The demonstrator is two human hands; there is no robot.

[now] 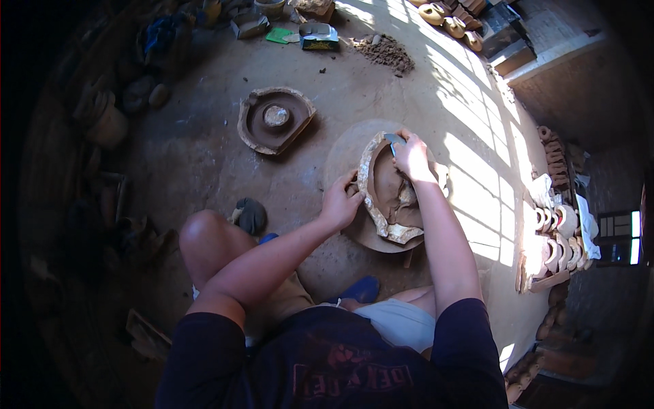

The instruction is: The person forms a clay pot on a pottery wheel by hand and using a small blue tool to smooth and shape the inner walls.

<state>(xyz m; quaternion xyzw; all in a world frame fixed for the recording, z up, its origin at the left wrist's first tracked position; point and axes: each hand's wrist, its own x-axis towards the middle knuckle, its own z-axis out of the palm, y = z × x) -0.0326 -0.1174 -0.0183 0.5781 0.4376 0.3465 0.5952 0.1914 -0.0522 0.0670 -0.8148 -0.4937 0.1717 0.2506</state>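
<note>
A whitish, chipped plaster mould (368, 167) lined with brown clay sits on a round turntable board (337, 153) in front of me. My left hand (343, 202) grips the mould's outer left rim, with the fingers partly hidden behind it. At the far edge of the mould, my right hand (411, 157) is closed on a small flat blue-grey scraper (394, 140), held against the rim and clay. My right forearm covers part of the mould's right side. Inside, the brown clay (387, 184) surrounds a pale raised part near the centre.
A second clay-lined mould (276, 146) with a round centre lies on the floor to the left. Farther off are a soil heap (392, 54) and small boxes (318, 37). Pottery pieces (562, 238) are stacked at right. A dark cloth-like lump (251, 216) lies by my left knee.
</note>
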